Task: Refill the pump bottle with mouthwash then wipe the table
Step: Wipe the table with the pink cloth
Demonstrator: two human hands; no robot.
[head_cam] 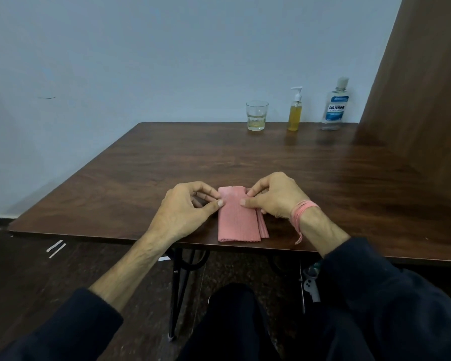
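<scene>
A folded pink cloth (pixel 237 220) lies near the front edge of the brown wooden table (pixel 141 173). My left hand (pixel 185 207) pinches its upper left edge with thumb and fingers. My right hand (pixel 274 196) pinches the upper right edge; a pink thread band is tied on that wrist. At the table's far side stand a pump bottle (pixel 295 113) with yellow liquid and a white pump, and to its right a clear mouthwash bottle (pixel 335 105) with a blue label and its cap on.
A clear glass (pixel 256 115) with a little pale liquid stands left of the pump bottle. A brown wooden panel (pixel 422 87) rises at the table's right. A pale wall runs behind. Dark floor and black table legs show below.
</scene>
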